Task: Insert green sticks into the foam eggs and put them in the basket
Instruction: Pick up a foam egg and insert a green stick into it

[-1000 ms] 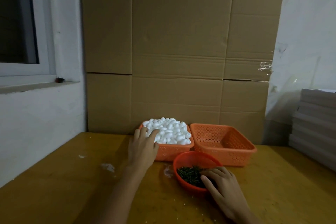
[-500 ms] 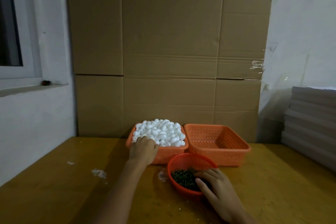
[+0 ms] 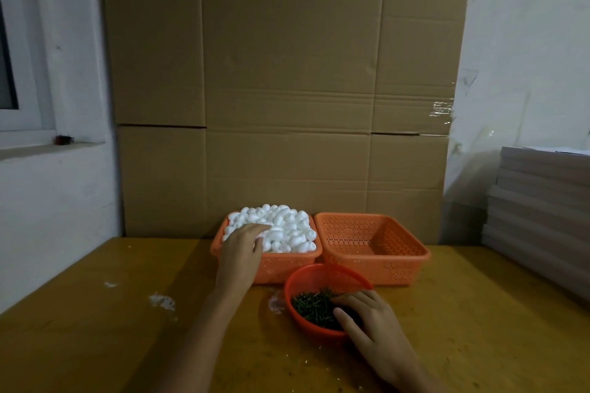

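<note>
White foam eggs [image 3: 287, 226] are heaped in the left orange basket [image 3: 271, 268]. My left hand [image 3: 238, 252] reaches over its front rim, and the fingers lie bent on the eggs; no egg shows in the hand. An empty orange basket [image 3: 376, 258] stands directly to the right. In front of both, a round orange bowl [image 3: 319, 277] holds green sticks [image 3: 311, 308]. My right hand [image 3: 373, 325] is in the bowl with fingers and thumb down among the sticks. Whether it pinches any is hidden.
The baskets stand on a yellow wooden table [image 3: 127, 329] against a tall cardboard wall [image 3: 287, 105]. White foam crumbs [image 3: 162, 301] lie on the left of the table. A stack of grey boards [image 3: 542, 217] stands at the right edge. A white wall with a window sill is on the left.
My left hand has moved further over the basket rim, and its fingers now spread onto the eggs. My right hand stays in the stick bowl. The head camera shifted slightly.
</note>
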Motion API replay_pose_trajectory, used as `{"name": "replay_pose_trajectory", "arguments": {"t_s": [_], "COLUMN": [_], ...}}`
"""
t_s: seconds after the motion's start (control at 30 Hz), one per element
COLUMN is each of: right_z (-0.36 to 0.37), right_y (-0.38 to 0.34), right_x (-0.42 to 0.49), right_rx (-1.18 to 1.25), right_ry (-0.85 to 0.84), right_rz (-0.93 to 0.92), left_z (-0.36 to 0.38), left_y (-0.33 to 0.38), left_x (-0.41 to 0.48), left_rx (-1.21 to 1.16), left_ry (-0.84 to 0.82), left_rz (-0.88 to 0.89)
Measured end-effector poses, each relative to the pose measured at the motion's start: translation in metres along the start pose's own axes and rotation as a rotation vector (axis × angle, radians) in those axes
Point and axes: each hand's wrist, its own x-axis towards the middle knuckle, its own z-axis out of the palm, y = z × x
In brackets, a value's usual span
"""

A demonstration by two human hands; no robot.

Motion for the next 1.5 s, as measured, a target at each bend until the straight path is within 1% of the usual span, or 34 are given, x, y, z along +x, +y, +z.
{"name": "replay_pose_trajectory", "arguments": {"t_s": [0.03,0.07,0.13,0.17,0.23,0.33,0.43,0.5,0.67,0.83,1.0,1.2,1.5], "right_z": [0.0,0.0,-0.001,-0.001,-0.001,0.0,0.001,0.002,0.003,0.005,0.004,0.004,0.002], "right_y": [0.0,0.0,-0.001,-0.002,-0.004,-0.006,-0.009,-0.011,-0.013,-0.011,-0.011,-0.013,-0.017], "right_x": [0.0,-0.001,-0.001,-0.001,-0.002,-0.006,-0.011,-0.013,-0.014,-0.015,-0.015,-0.016,-0.017], "right_rx": [0.002,0.004,0.016,0.026,0.044,0.076,0.106,0.114,0.103,0.085,0.087,0.089,0.094], "right_ry": [0.003,0.004,0.015,0.026,0.054,0.081,0.089,0.095,0.095,0.084,0.092,0.096,0.077], "right_rz": [0.001,0.003,-0.002,-0.01,-0.025,-0.009,0.007,0.015,0.021,0.03,0.025,0.023,0.017], "left_z": [-0.001,-0.002,0.0,0.001,0.001,0.003,0.004,0.004,0.006,0.013,0.014,0.011,0.008], "left_y": [0.005,0.01,0.015,0.015,0.013,0.01,0.006,0.0,-0.006,-0.002,-0.001,-0.003,-0.007], "left_x": [-0.004,-0.009,-0.021,-0.027,-0.039,-0.048,-0.055,-0.061,-0.065,-0.067,-0.069,-0.067,-0.064], "left_rx": [-0.165,-0.36,-0.715,-0.829,-0.969,-1.086,-1.214,-1.247,-1.306,-1.33,-1.271,-1.37,-1.407], "left_ry": [0.031,0.021,-0.05,-0.078,-0.134,-0.193,-0.169,-0.144,-0.147,-0.213,-0.252,-0.185,-0.167], "left_rz": [-0.061,-0.131,-0.234,-0.268,-0.339,-0.457,-0.594,-0.631,-0.671,-0.649,-0.628,-0.647,-0.657]}}
